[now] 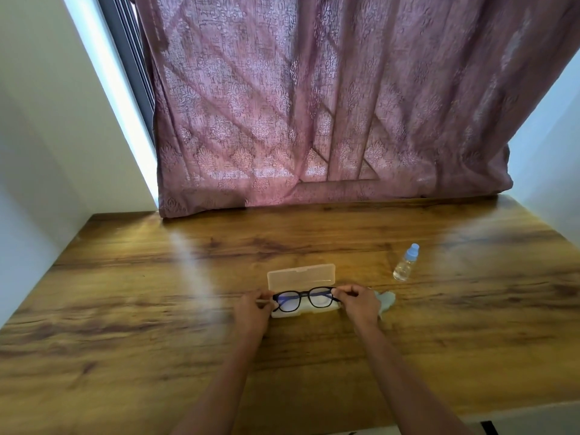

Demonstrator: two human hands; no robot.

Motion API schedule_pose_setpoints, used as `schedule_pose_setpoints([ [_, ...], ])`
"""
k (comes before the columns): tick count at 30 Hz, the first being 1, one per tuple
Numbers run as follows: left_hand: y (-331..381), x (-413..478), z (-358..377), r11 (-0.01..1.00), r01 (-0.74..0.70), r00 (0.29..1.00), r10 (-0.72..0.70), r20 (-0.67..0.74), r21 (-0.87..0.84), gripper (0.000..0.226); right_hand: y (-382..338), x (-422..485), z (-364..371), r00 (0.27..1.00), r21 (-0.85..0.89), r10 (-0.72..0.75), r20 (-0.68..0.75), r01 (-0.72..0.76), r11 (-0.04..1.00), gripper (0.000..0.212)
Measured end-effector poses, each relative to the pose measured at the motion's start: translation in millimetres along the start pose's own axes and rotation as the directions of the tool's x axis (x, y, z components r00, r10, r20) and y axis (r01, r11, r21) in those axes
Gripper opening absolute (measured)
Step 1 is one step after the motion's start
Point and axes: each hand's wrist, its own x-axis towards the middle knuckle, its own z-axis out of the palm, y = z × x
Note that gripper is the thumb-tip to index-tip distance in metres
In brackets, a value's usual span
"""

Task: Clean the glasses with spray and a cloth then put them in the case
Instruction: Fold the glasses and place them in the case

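Note:
Black-framed glasses (303,299) are held level just over the open translucent case (300,275), whose lid stands up behind them. My left hand (252,310) pinches the left end of the frame, and my right hand (359,301) pinches the right end. The case's lower tray shows pale beneath the lenses. A pale grey-green cloth (386,300) lies crumpled on the table just right of my right hand, partly hidden by it. A small clear spray bottle (405,263) with a light blue cap stands further back on the right.
Everything rests on a wooden table (157,309) set against a wall. A pink patterned curtain (314,105) hangs down to the table's back edge. White walls close in on both sides.

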Motion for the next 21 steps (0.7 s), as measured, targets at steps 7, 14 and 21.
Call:
schedule_pose_setpoints([
  [7,4.4,-1.2,1.0,1.0,0.01,1.0,-0.01,-0.015,0.028,0.021,4.1,3.2,0.5,1.0,-0.069,0.019,0.019,-0.017,0.997,0.016],
  [14,6.4,-3.0,0.4,1.0,0.007,1.0,-0.007,-0.023,0.027,0.018,3.2,8.7,1.9,0.998,-0.087,0.03,0.046,-0.025,0.996,0.014],
  [21,7.0,-3.6,-0.7,1.0,0.01,1.0,-0.01,-0.022,0.028,0.017,3.4,9.5,2.3,0.998,-0.111,-0.039,0.051,0.045,0.993,0.012],
])
